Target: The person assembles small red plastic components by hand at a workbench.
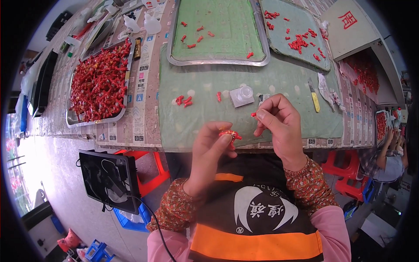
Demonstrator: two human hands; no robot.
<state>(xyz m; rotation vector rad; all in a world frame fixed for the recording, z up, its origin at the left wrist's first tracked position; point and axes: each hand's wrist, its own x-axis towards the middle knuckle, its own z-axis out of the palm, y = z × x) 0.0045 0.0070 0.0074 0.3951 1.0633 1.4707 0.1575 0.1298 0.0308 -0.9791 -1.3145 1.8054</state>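
My left hand (210, 145), slightly blurred, pinches a small red figurine (234, 135) with yellow and dark markings between thumb and fingers, above the table's front edge. My right hand (281, 124) is closed to its right, thumb and forefinger pressed on a tiny red piece (253, 114) whose shape is mostly hidden. The two hands are apart. Beyond them, a small clear glass dish (246, 92) sits on a pale square block (238, 101). One red piece (219, 96) lies left of the block, with several more red pieces (187, 104) further left on the green cloth (200, 83).
A metal tray (127, 98) heaped with red figurines stands at left. Behind are a green-lined tray (218, 62) and a cloth-covered board (279, 52) with scattered red pieces. A yellow-handled cutter (315, 101) lies at right, near an open box (353, 30). Another person's arms (386, 150) show far right.
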